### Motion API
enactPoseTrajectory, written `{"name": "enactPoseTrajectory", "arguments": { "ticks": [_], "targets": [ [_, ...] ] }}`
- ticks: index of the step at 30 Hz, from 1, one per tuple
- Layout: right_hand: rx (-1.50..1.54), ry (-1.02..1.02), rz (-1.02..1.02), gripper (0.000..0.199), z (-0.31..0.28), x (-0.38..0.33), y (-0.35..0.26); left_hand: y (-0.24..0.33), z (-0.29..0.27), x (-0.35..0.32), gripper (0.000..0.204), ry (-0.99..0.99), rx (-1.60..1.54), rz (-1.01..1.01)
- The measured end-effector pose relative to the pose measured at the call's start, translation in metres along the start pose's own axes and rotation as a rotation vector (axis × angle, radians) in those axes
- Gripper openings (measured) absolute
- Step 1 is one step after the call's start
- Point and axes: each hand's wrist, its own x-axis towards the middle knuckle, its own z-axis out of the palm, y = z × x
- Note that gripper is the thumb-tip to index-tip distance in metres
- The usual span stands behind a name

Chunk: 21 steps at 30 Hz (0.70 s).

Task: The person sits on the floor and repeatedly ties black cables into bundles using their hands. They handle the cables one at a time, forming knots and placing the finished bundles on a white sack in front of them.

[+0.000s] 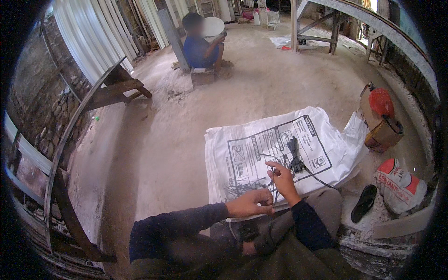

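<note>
My left hand [251,203] is closed, thumb and fingertips pinched together at the near edge of a white printed sack [217,144]. A thin dark strand [275,195] runs between it and my right hand [283,181]. The right hand's fingers are bent around the strand, with the index finger raised. Just beyond it a tangled clump of black cord [297,164] lies on the sack, one length trailing right toward my knee. A black bundle [292,145] lies farther up. Beside my left hand is a spread of thin, short dark strands [238,187].
On the right stand a red container [381,102] by a torn cardboard box [384,135], a red-and-white bag [400,186] and a black sandal [364,203]. A wooden bench [116,88] is at the left. Another person [200,51] sits beside a post [172,39] farther off.
</note>
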Motion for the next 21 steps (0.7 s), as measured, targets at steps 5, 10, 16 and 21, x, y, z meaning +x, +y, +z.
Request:
{"name": "enactPoseTrajectory", "arguments": {
  "ticks": [5, 10, 16, 21],
  "targets": [
    [0.151, -0.01, -0.071, 0.027, 0.018, 0.001, 0.017, 0.005, -0.003, 0.001, 0.025, -0.096, -0.22, -0.276],
    [0.236, -0.054, 0.098, 0.028, 0.008, -0.006, 0.01, 0.006, -0.012, -0.002, 0.018, -0.079, -0.18, -0.201],
    [0.384, 0.043, 0.15, 0.017, -0.013, 0.0, 0.007, -0.057, -0.039, -0.008, 0.011, 0.363, 0.138, -0.072],
    [0.176, 0.067, -0.003, 0.015, -0.013, -0.007, 0.012, -0.055, -0.053, -0.018, 0.013, 0.694, -0.069, -0.3]
  ]
}}
